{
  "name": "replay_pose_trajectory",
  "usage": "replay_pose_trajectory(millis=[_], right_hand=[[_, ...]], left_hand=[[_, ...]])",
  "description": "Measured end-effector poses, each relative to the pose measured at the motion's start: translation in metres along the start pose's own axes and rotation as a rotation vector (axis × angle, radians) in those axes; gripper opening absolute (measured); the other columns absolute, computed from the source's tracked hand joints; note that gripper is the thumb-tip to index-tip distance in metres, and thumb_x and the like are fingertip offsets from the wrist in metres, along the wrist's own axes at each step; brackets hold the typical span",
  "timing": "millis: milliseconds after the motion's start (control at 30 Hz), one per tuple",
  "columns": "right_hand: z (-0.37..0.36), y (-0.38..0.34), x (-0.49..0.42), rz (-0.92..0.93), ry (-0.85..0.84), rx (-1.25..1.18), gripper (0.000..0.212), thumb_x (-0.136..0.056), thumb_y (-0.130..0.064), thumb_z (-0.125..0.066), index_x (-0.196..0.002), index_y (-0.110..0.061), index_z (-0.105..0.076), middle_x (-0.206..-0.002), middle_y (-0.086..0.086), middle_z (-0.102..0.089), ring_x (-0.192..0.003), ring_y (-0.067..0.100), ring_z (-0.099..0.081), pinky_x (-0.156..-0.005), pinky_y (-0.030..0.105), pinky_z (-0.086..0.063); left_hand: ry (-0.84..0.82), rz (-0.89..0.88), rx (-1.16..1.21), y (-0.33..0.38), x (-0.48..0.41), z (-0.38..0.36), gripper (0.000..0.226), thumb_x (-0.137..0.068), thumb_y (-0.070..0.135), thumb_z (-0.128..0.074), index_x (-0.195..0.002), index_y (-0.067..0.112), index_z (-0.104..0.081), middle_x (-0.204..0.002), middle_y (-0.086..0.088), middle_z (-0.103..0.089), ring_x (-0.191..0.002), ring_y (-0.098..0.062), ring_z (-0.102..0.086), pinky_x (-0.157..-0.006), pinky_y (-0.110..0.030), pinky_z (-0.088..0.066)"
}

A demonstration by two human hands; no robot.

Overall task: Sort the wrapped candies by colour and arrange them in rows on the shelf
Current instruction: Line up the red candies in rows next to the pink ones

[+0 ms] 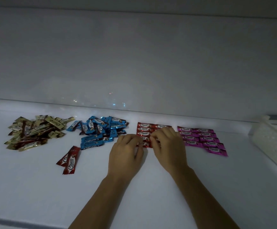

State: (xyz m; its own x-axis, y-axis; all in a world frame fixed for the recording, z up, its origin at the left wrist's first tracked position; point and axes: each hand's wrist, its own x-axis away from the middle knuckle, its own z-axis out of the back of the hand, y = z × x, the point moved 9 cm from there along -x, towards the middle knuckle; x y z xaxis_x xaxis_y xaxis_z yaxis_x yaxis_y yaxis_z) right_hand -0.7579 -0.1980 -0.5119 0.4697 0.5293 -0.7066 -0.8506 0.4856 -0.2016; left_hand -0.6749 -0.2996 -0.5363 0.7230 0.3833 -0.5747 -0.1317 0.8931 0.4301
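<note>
On the white shelf [35, 187], wrapped Choco candies lie grouped by colour. A loose gold pile [35, 131] sits at the left and a loose blue pile [99, 131] beside it. Red candies [145, 129] lie in rows at the middle, and pink candies [204, 139] in two neat columns to their right. Two loose red candies [69, 160] lie apart at the front left. My left hand [126, 154] and my right hand [169, 147] are together over the front of the red rows, fingers curled, pinching the ends of a red candy [142, 144] there. The hands hide part of the red rows.
A white perforated plastic basket [273, 146] stands at the right edge of the shelf. The white back wall [134, 63] rises close behind the candy. A dark object shows at the far left edge.
</note>
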Motion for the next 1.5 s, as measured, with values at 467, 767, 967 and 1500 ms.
replay_pose_trajectory(millis=[467,767,967,1500], right_hand=[[-0.032,-0.138,0.014,0.323,-0.288,-0.32,0.019,-0.088,-0.028,-0.049,-0.089,-0.022,-0.067,-0.087,-0.006,-0.065,-0.08,0.013,-0.059,-0.067,0.025,-0.042],[-0.055,-0.15,0.028,0.277,-0.462,-0.365,0.02,-0.094,-0.03,-0.052,-0.109,-0.023,-0.063,-0.106,-0.009,-0.061,-0.097,0.01,-0.053,-0.084,0.024,-0.041],[-0.051,-0.096,0.025,-0.285,-0.586,-0.885,0.02,-0.091,-0.037,-0.055,-0.109,-0.029,-0.058,-0.098,-0.005,-0.066,-0.077,0.004,-0.064,-0.068,0.021,-0.05],[-0.02,0.01,0.04,-0.918,-0.169,-1.252,0.009,-0.093,-0.012,-0.057,-0.091,-0.005,-0.062,-0.079,0.007,-0.074,-0.064,0.02,-0.07,-0.055,0.025,-0.054]], left_hand=[[-0.106,0.579,-0.401,-0.132,0.06,0.108,0.08,-0.089,0.057,-0.051,-0.151,0.016,-0.021,-0.153,-0.009,-0.033,-0.137,-0.03,-0.031,-0.105,-0.044,-0.036],[-0.057,0.531,-0.191,-0.118,0.057,0.11,0.038,-0.097,0.027,-0.046,-0.134,0.017,-0.046,-0.123,-0.006,-0.056,-0.106,-0.021,-0.052,-0.079,-0.022,-0.038],[0.002,0.448,0.447,-0.069,0.048,0.095,0.015,-0.087,0.02,-0.065,-0.097,0.031,-0.061,-0.094,0.009,-0.067,-0.077,-0.003,-0.062,-0.062,-0.02,-0.051],[-0.174,0.431,0.767,-0.023,0.017,0.017,0.025,-0.095,0.03,-0.054,-0.076,0.016,-0.062,-0.052,0.015,-0.051,-0.05,0.0,-0.043,-0.049,-0.01,-0.032]])
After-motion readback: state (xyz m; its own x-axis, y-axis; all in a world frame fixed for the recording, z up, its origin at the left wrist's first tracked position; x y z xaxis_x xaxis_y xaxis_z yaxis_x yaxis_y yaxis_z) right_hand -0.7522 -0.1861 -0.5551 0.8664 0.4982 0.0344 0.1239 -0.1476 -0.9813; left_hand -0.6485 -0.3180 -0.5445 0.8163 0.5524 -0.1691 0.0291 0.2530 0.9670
